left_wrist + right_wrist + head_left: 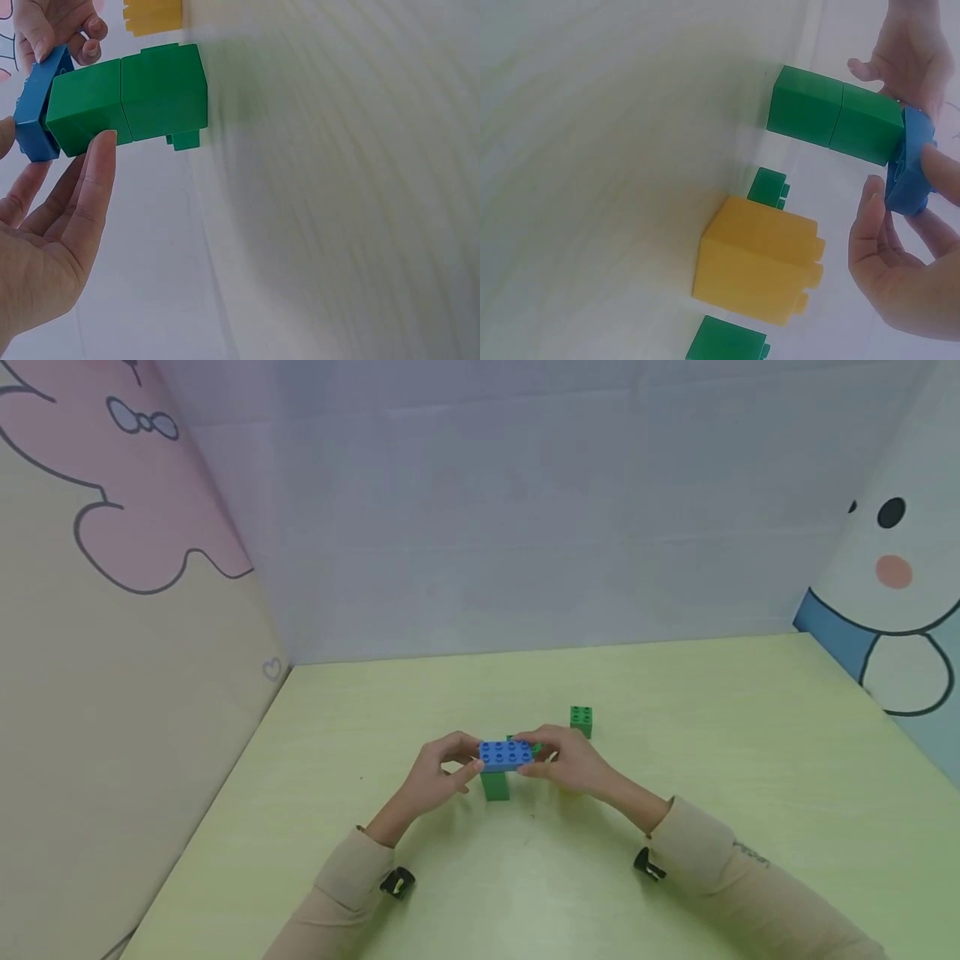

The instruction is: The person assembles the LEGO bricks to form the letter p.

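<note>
A blue eight-stud brick [506, 755] is held between both hands, one at each end. My left hand [441, 772] pinches its left end with thumb and fingers; one fingertip [105, 142] lies right at the side of the upper green block. My right hand [573, 762] grips the other end. Beneath the blue brick stands a tower of two green blocks [835, 114]. The blue brick sits at the tower's top, slightly tilted, overhanging it toward the right hand, with a thin wedge of gap showing in the left wrist view.
A yellow block [754, 259] stands beside the tower, mostly hidden under the right hand in the head view. One small green brick [581, 721] lies farther back, and another green brick [767, 187] is behind the yellow block. A fabric wall [480, 527] rises behind the table.
</note>
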`<state>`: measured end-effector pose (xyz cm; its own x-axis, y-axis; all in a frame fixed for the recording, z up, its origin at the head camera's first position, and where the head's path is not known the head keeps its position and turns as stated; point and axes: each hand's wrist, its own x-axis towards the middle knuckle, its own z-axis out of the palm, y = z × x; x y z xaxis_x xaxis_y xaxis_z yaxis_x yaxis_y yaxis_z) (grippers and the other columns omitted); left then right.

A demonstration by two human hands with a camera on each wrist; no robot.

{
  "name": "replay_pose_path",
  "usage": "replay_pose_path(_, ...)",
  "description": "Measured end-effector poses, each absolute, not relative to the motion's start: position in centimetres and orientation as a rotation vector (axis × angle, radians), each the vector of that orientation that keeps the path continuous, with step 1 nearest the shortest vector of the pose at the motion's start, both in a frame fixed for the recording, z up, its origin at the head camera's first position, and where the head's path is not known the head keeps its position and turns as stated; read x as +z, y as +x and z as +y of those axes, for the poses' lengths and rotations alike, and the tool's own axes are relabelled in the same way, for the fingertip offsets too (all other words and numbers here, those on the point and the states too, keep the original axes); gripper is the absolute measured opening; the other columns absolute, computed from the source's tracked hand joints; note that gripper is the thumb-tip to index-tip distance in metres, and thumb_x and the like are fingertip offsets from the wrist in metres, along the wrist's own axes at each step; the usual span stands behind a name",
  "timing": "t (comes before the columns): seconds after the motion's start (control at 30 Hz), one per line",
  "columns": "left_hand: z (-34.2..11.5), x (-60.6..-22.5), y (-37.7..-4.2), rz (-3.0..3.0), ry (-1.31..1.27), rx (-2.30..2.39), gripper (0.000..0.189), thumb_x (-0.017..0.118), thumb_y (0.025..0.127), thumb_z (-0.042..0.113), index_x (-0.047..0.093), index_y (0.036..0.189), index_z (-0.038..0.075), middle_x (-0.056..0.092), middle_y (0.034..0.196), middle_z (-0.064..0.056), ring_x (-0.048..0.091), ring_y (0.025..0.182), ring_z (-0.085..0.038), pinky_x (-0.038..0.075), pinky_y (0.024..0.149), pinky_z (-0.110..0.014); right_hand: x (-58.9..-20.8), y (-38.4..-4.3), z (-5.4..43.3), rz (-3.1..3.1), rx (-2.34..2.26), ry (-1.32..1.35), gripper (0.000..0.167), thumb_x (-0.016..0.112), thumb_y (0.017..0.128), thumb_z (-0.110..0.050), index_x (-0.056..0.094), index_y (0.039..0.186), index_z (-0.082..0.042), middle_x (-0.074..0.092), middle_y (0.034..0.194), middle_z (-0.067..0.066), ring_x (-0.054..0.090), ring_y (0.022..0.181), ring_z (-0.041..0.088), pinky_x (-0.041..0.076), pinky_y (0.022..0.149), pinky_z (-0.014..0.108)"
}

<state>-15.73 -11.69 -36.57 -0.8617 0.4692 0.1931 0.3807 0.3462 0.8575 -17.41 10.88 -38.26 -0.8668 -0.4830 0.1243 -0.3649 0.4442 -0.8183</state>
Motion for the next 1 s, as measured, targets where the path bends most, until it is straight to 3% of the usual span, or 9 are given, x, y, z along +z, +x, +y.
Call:
replay_pose_path(0.57,-11.8,-36.7,-16.0,2.479,0.822,1.585,0.019,0.056,0.088,-0.001,0.055,0.105,-0.01,0.06,0.099,-0.024,0.059,0.086,-0.036,0.054,0.052,-0.031,-37.7,-17.6,10.9,2.597,-1.302,-0.869,0.041,0.066,0.083,-0.013,0.057,0.119,0.003,0.06,0.1,0.013,0.056,0.072,0.015,0.046,0.058,0.024)
replay_pose_path(0.8,-12.6,-39.3,-17.3,2.496,0.797,1.568,0.021,0.058,0.089,0.007,0.057,0.107,-0.003,0.062,0.101,-0.017,0.06,0.085,-0.028,0.053,0.052,-0.028,-37.8,-17.5,10.8,2.6,-1.291,-0.893,0.04,0.066,0.084,-0.012,0.057,0.119,0.002,0.06,0.1,0.012,0.055,0.073,0.015,0.046,0.058,0.023)
replay_pose_path(1.0,-12.8,-39.0,-17.3,2.554,0.798,1.49,0.022,0.059,0.089,0.012,0.058,0.108,0.002,0.063,0.101,-0.012,0.06,0.086,-0.023,0.053,0.059,-0.025,-37.7,-17.4,10.7,2.635,-1.267,-0.91,0.039,0.066,0.083,-0.013,0.058,0.119,0.002,0.06,0.099,0.01,0.055,0.071,0.013,0.047,0.06,0.023)
